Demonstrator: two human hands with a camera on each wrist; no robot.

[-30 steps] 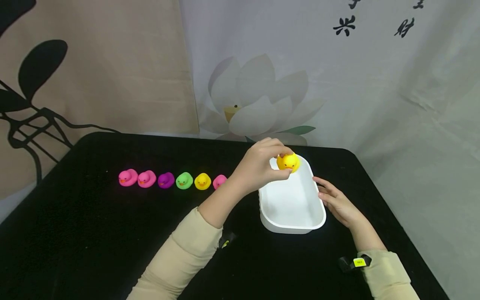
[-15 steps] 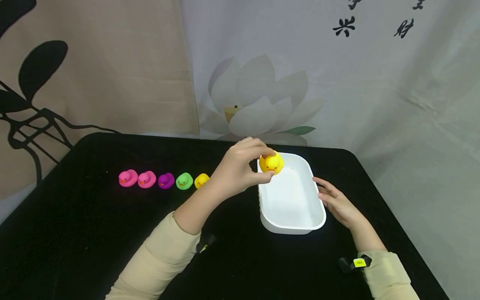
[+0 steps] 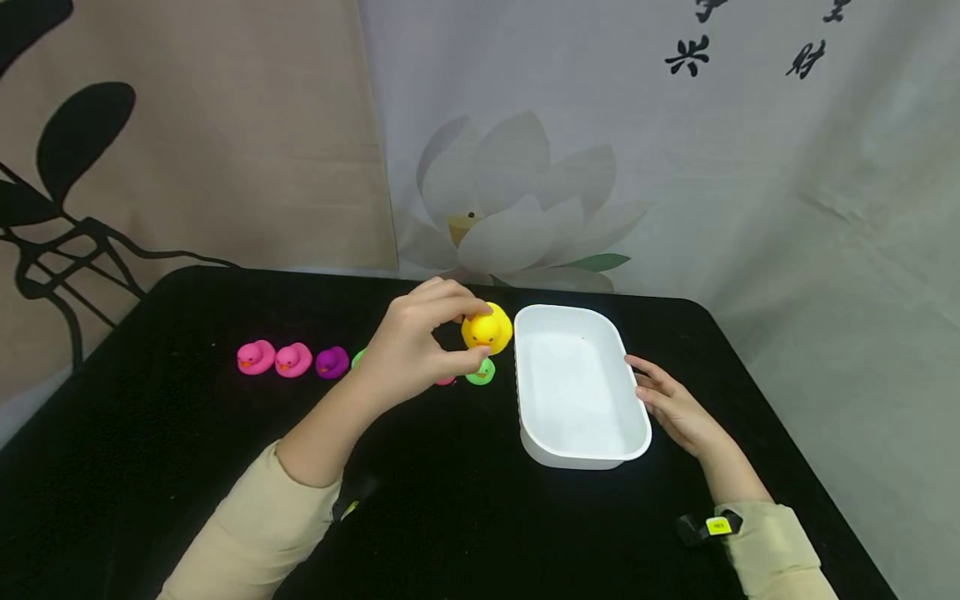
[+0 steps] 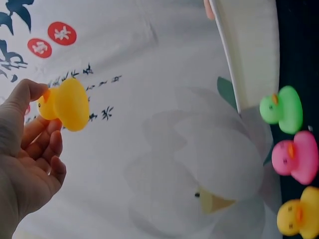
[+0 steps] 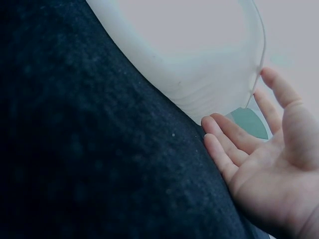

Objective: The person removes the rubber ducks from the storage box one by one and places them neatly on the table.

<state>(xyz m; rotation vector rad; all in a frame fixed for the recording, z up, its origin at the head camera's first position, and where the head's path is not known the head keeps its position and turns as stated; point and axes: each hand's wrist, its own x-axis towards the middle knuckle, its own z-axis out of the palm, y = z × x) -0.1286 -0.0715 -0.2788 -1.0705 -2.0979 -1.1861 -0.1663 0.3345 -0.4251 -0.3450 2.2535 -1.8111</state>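
Between thumb and fingertips my left hand [image 3: 408, 346] pinches a yellow rubber duck [image 3: 487, 329], held up just left of the white plastic tub [image 3: 577, 458]. The left wrist view shows the same duck side-on, its head by the thumb. My right hand [image 3: 678, 412] rests its fingertips against the tub's right side, fingers loosely extended. In the right wrist view the thumb reaches the rim and the other fingers lie along the outer wall. Below the held duck, a green duck [image 3: 482, 372] sits on the table; a pink duck [image 4: 303, 158] beside it is mostly hidden in the head view.
On the black table [image 3: 465, 533], the row continues leftward with a purple duck [image 3: 332, 362], a pink duck [image 3: 293, 360] and another pink duck [image 3: 256, 357]. Behind my left hand another yellow duck [image 4: 299, 218] is hidden from the head view. A printed cloth [image 3: 750, 183] hangs behind the table.
My left hand has carried the yellow duck leftward, from above the tub to beside it, over the right end of the duck row. My right hand and the tub stay put.
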